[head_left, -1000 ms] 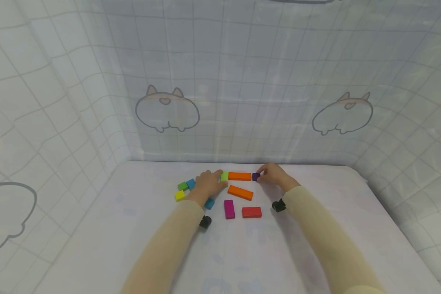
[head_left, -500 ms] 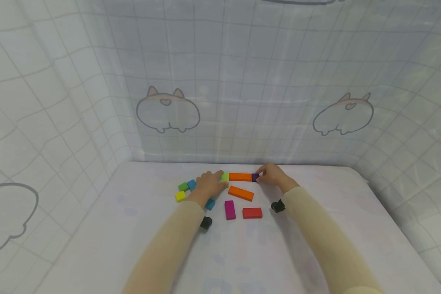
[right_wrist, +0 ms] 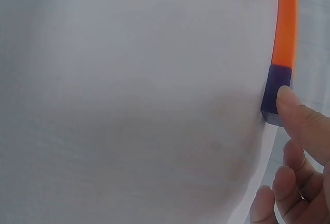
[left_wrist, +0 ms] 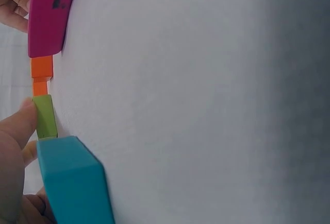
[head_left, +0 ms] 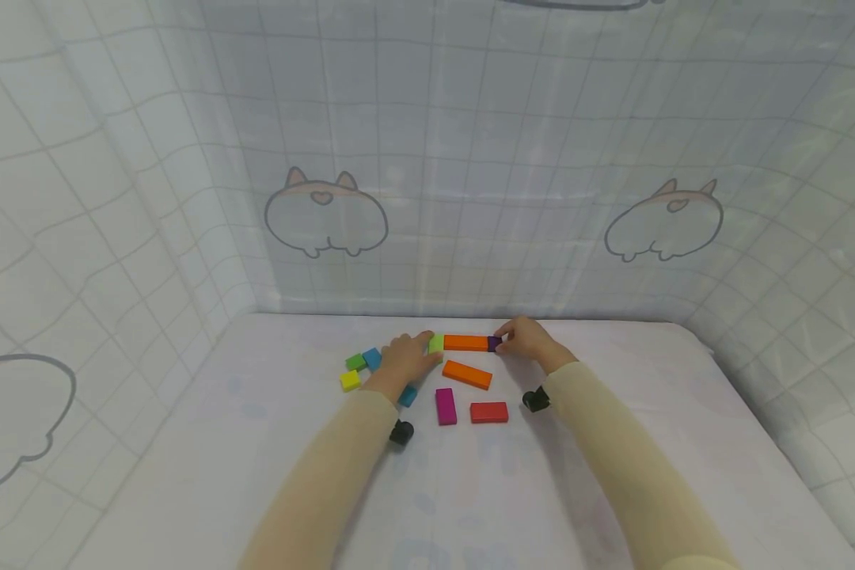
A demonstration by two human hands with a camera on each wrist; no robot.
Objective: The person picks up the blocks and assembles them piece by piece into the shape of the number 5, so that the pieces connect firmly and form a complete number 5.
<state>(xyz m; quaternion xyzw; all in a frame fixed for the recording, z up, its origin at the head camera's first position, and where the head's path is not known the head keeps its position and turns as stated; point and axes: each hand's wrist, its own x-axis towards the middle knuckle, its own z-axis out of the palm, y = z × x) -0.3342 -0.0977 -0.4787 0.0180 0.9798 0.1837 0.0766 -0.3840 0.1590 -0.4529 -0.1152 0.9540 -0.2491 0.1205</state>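
Risk: uneven pressure from the two ends could, in my judgement, skew the row or pop its middle piece, the long orange block (head_left: 466, 343), out of line; a dropped left wrist could nudge the teal block (head_left: 408, 395) beside it. Left hand (head_left: 400, 364): thumb and finger pinching the lime-green block (head_left: 436, 343), left end. Right hand (head_left: 530, 340): pinching the dark purple block (right_wrist: 276, 82), right end. Long orange block: between both hands, abutting the purple.

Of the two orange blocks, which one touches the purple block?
The farther orange block, in line between the lime block and the purple block; the other orange block lies slanted, apart, lower in the head view.
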